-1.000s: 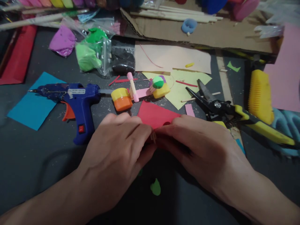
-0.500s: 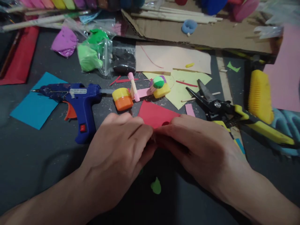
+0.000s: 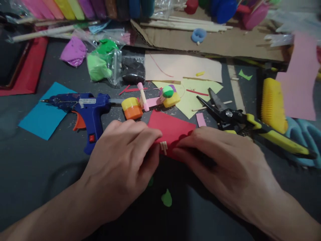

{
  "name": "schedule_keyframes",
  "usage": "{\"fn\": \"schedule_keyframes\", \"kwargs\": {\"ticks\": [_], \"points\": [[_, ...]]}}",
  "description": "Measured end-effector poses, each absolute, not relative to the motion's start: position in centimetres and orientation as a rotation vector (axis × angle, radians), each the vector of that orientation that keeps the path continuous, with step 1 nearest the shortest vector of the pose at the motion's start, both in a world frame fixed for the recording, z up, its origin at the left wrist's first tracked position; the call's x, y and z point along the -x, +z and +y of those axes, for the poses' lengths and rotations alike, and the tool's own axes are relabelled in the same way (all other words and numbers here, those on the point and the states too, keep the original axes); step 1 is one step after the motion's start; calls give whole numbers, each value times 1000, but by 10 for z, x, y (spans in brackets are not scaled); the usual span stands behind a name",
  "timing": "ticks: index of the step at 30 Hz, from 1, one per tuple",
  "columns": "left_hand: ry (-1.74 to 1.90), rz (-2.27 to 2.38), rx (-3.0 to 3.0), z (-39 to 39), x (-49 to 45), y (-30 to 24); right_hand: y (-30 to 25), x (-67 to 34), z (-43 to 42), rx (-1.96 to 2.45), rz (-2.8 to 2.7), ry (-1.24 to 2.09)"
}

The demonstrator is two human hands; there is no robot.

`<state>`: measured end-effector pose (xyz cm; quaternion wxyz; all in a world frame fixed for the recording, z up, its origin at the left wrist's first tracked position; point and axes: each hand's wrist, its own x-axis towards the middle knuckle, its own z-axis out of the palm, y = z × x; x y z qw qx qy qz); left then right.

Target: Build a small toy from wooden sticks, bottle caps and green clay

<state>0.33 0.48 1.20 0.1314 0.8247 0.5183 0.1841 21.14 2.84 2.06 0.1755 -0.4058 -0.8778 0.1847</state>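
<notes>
The left hand (image 3: pixel 125 150) and the right hand (image 3: pixel 220 154) pinch one red paper (image 3: pixel 170 124), and between them a few short sticks (image 3: pixel 164 146) are seen. From this paper, near nine o'clock, a blue glue gun (image 3: pixel 93 112) lies partly upon a blue paper (image 3: pixel 50 124). At ten o'clock is a yellow and orange block (image 3: pixel 132 108); near three o'clock, black shears (image 3: pixel 229 114) with yellow handles. At six o'clock, a green scrap (image 3: pixel 167 198) lies on the dark surface (image 3: pixel 37 177).

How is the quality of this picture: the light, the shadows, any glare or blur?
Head view: dim light, table dark below the left hand and right hand; head view: glints on the clear bag; head view: upper-right plastic looks blurred.
</notes>
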Motion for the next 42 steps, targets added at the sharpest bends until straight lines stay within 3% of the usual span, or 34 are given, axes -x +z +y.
{"fn": "schedule_keyframes", "kwargs": {"ticks": [11,42], "points": [[463,1496,-2398,7,-3,13,12,-198,21,1168,-2560,298],[295,1296,-2833,1,-4,18,13,-204,25,1213,-2576,393]]}}
